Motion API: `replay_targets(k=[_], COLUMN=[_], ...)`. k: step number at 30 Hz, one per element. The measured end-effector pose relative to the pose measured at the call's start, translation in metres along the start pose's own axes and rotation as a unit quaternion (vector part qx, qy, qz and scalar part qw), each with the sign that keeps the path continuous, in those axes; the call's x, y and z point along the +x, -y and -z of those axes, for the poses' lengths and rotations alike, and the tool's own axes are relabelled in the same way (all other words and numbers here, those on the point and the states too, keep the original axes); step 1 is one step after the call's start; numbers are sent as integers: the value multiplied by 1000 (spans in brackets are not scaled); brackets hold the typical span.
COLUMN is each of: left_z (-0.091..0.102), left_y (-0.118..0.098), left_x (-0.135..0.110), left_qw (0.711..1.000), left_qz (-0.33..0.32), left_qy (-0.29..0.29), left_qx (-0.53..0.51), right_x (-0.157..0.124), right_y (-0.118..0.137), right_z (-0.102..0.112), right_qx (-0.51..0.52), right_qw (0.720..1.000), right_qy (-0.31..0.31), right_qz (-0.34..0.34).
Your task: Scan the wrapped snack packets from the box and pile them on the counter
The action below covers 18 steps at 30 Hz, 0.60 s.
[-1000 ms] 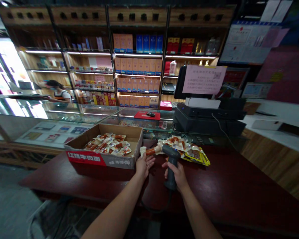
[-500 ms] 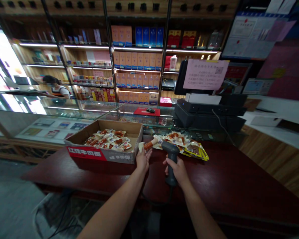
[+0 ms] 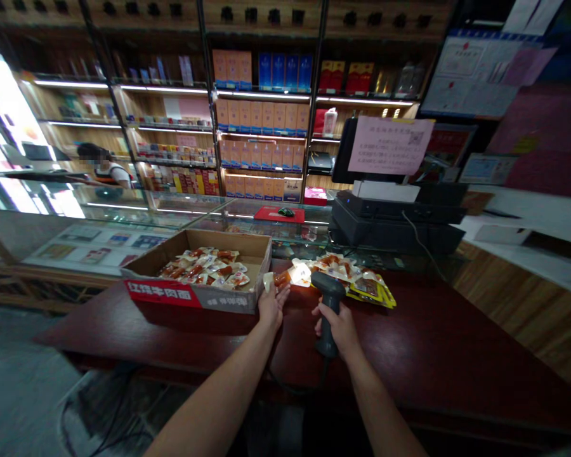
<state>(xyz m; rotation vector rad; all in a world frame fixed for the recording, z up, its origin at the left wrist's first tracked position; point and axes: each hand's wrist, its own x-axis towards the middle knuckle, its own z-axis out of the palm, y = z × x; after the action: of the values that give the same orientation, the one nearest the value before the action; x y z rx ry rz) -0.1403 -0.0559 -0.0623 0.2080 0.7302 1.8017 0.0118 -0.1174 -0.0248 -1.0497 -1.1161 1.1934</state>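
My right hand (image 3: 341, 326) is wrapped round the handle of a dark grey barcode scanner (image 3: 327, 297), whose head points at a small snack packet (image 3: 285, 277). My left hand (image 3: 272, 303) holds that packet up by its near end. A bright glow lies on the packet's far end. Just left of my left hand stands an open cardboard box (image 3: 197, 296) with several similar red and white packets inside. Behind the scanner lies a loose pile of packets (image 3: 356, 279) on the dark red counter (image 3: 433, 355).
A black cash register with a screen and a pink notice (image 3: 394, 209) stands behind the pile. Glass display cases (image 3: 124, 219) run left. Shelves of boxed goods fill the back wall. Another person (image 3: 99, 166) sits far left behind the glass.
The packet and scanner have come closer together and a bright glow now shows on the packet. The view has shifted slightly.
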Motion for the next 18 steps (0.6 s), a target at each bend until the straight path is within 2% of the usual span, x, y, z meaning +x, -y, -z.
replay_targets(k=[3,5,8,10,14,18], left_z=[-1,-6,-25,-45,-89,-126], left_y=[1,2,5,11,39,85], left_x=[2,3,0,-6,-22,-36], left_qw=[1000,999,995,994,989,982], left_qz=[9,22,48,66,103,159], left_qy=[-4,-32,-74,-54,16,22], left_qx=[-2,6,43,73,105,104], right_x=[2,3,5,6,8,9], right_y=[1,3,10,17,31,44], right_z=[3,8,21,34,66,101], right_qx=[16,24,23,13,-10,-27], right_qw=[1000,1000,999,999,997,995], right_qy=[-10,-16,-31,-45,-68,-98], right_qz=[-3,0,6,6,17,19])
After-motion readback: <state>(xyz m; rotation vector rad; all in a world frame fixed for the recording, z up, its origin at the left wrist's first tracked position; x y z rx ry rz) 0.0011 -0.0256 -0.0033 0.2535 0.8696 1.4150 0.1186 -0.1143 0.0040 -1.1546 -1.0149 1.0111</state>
